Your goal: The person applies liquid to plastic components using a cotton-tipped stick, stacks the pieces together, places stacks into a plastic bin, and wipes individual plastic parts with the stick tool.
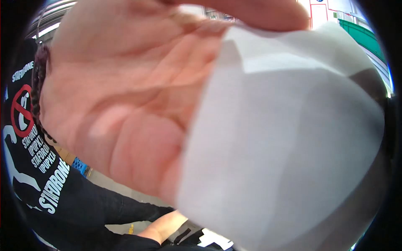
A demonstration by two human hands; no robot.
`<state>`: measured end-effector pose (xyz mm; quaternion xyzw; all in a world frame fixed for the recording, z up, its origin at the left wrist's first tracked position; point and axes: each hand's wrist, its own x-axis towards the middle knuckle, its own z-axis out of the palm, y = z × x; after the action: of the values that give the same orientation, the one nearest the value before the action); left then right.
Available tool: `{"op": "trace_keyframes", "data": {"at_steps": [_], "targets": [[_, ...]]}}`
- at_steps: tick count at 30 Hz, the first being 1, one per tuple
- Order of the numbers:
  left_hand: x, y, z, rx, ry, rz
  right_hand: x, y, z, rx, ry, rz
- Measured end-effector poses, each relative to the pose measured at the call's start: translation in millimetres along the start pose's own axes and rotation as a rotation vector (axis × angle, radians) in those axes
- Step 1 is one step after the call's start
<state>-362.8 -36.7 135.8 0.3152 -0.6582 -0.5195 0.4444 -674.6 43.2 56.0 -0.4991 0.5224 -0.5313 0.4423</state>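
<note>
A large bare hand (130, 83), palm toward me, fills the upper left very close to the camera. It reaches in from the left beside a person in black and appears to be that person's, with a dark braided band (40, 79) at its wrist. Between its fingers and palm it grips a white cloth (276, 146), which covers most of the right side. Low in the view, a bare forearm (165, 226) comes out of a black sleeve and runs behind the cloth; I cannot tell whose it is. Neither of my own hands can be made out.
The person's black shirt (50, 184), printed with white lettering and a red ring, stands close on the left. Behind the hand are a blue crate (79, 166) and grey floor (98, 178). Something green (362, 37) shows at the upper right.
</note>
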Motion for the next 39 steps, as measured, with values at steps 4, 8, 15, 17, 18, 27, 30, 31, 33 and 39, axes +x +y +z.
{"op": "trace_keyframes", "data": {"at_steps": [4,8,15,17,18,27,30,31,33,39], "targets": [[13.5,22.6,149.9,0.851,0.339,0.014,-30.4,-23.7,-135.3,-0.088,-0.034,-0.126],[60.5,27.9,349.5,0.084,0.364,-0.261,-40.7,-23.0,-337.1,-0.067,-0.008,-0.192],[26.8,61.6,729.4,0.057,0.367,-0.238,-198.4,-4.6,-690.8,-0.038,-0.062,-0.149],[3.6,71.6,852.3,0.082,0.381,-0.189,-263.8,-29.4,-797.5,-0.021,-0.008,-0.105],[-5.4,77.8,919.1,0.111,0.379,-0.167,-294.7,-28.0,-856.9,-0.021,-0.018,-0.126],[-132.0,152.4,1623.3,0.002,0.356,-0.244,-628.5,6.7,-1449.2,-0.056,-0.041,-0.108],[-192.7,165.5,1766.7,0.151,0.340,-0.178,-754.9,14.6,-1645.2,-0.034,-0.036,-0.106],[-209.3,175.1,1900.9,0.094,0.337,-0.211,-809.2,26.5,-1747.9,-0.022,-0.043,-0.106],[-249.5,191.7,2156.6,0.037,0.333,-0.246,-920.3,44.8,-1951.7,0.007,-0.050,-0.112],[-401.4,238.0,2797.6,0.033,0.324,-0.205,-1267.7,66.5,-2518.8,0.008,-0.023,-0.155]]}}
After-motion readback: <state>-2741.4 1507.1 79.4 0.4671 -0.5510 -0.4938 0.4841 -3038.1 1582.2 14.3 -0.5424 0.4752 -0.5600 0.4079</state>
